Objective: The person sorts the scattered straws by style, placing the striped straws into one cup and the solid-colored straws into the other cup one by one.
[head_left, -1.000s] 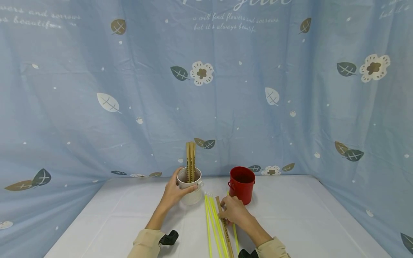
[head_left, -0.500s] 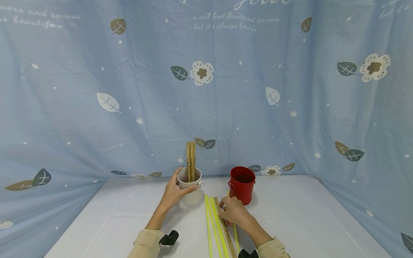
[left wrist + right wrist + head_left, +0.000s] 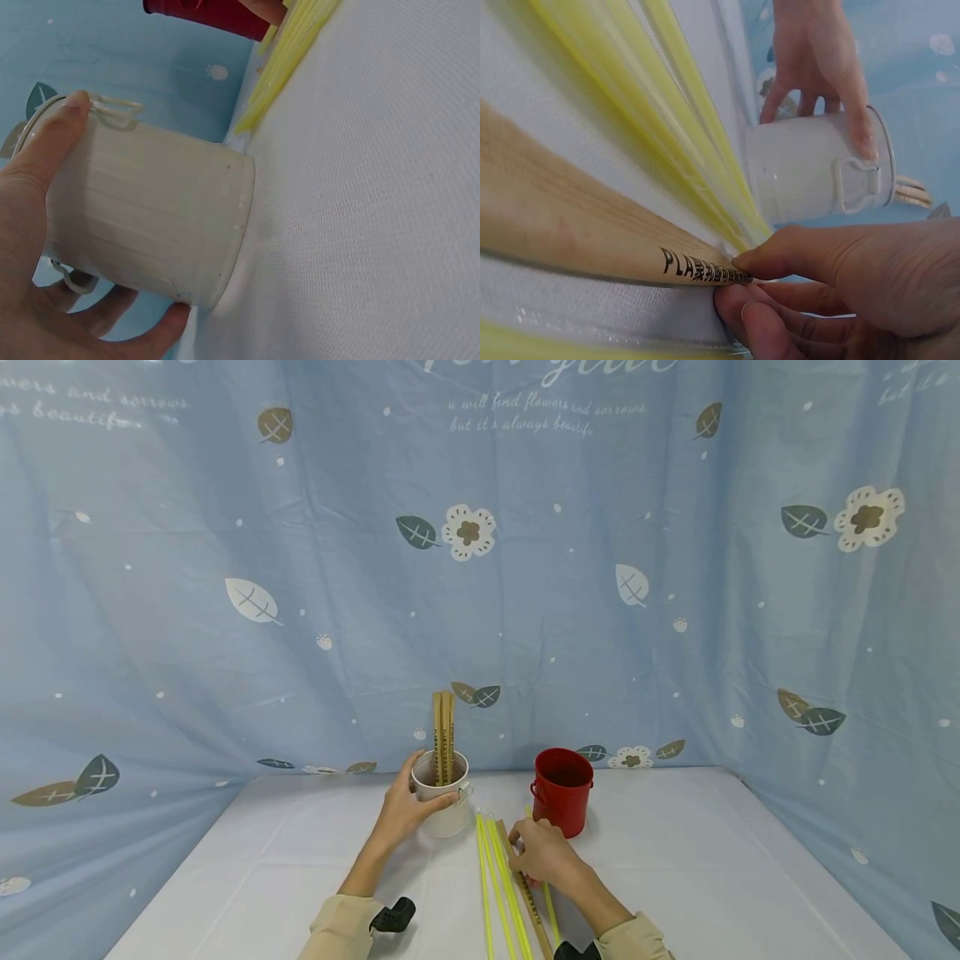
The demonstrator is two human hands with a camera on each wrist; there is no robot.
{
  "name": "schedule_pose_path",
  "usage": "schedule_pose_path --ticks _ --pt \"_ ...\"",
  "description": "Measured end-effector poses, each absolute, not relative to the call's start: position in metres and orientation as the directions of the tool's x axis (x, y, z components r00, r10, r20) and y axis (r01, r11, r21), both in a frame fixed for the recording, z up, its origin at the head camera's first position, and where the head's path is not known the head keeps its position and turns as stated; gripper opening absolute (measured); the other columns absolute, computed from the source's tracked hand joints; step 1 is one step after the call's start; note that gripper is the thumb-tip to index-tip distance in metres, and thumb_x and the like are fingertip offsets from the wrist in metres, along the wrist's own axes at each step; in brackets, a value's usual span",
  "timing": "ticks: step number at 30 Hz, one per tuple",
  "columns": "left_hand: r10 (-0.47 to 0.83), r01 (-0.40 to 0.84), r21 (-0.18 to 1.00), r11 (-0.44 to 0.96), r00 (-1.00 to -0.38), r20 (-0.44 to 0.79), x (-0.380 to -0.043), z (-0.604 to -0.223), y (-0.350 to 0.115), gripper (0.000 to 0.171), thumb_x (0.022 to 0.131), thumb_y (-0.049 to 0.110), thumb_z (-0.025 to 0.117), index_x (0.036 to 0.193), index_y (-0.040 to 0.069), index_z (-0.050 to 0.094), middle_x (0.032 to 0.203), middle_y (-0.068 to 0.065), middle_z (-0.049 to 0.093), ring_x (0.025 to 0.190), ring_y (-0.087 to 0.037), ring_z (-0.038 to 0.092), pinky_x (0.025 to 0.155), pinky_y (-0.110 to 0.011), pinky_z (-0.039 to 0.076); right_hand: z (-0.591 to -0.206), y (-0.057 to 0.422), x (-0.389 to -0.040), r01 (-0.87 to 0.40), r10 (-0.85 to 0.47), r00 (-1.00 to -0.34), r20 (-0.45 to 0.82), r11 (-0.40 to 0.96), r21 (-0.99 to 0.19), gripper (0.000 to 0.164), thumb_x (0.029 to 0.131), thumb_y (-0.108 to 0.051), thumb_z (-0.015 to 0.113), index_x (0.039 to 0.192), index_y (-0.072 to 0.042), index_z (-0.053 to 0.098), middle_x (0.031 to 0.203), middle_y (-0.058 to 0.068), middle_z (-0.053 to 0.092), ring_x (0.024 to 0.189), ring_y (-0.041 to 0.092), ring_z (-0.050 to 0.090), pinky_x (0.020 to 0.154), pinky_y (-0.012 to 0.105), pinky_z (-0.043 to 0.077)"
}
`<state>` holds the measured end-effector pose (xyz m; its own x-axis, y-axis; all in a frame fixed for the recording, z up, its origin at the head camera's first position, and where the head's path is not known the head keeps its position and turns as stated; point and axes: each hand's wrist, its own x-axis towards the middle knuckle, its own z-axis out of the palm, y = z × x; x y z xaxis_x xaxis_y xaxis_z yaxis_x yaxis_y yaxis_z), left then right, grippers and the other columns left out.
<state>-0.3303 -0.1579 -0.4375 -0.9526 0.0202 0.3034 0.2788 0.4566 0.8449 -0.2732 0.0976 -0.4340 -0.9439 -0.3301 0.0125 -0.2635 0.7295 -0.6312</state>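
My left hand (image 3: 405, 810) wraps round a small off-white bucket (image 3: 142, 202), thumb at the rim and fingers round the far side. Several brown paper-wrapped straws (image 3: 443, 735) stand upright inside it. My right hand (image 3: 546, 852) pinches another brown paper-wrapped straw (image 3: 630, 240) between thumb and fingers, near its far end. Printed letters beginning with PLA run along this wrapper. Just left of it lie several bright yellow straws (image 3: 495, 885) in clear wrappers. One more yellow straw (image 3: 551, 914) passes beneath my right hand, partly hidden.
A red bucket (image 3: 564, 792) with side handles stands right behind my right hand. White cloth (image 3: 675, 868) covers the table. Behind it hangs a blue curtain (image 3: 555, 635) printed with leaves and flowers. Black wrist devices (image 3: 393, 914) sit by both sleeves.
The near end of the pinched straw has swung slightly right, away from the yellow ones, and its far end has slid a little toward me. My left hand and the bucket stay still.
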Motion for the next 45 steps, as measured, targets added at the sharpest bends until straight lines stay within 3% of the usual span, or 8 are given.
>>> schedule_pose_path --ticks 32,45 --pt "0.005 0.271 0.843 0.464 -0.953 0.303 -0.3308 -0.4407 -0.1588 0.104 0.072 0.048 0.085 0.155 0.027 0.026 0.148 -0.018 0.044 0.127 -0.042 0.053 0.091 -0.051 0.051 -0.4365 0.1023 -0.2737 -0.304 -0.327 -0.942 0.073 0.743 -0.596 0.03 0.082 -0.01 0.069 0.108 0.003 0.068 0.048 0.0 0.056 0.034 0.012 0.054 0.042 0.026 0.047" --pt "0.015 0.279 0.842 0.462 -0.952 0.306 -0.33 -0.439 -0.1585 0.104 0.072 0.048 0.085 0.155 0.026 0.026 0.147 -0.019 0.044 0.128 -0.042 0.053 0.092 -0.051 0.051 -0.428 0.102 -0.272 -0.268 -0.296 -0.953 0.058 0.743 -0.614 0.031 0.084 -0.011 0.071 0.113 0.002 0.067 0.055 0.0 0.06 0.038 0.014 0.057 0.043 0.024 0.048"
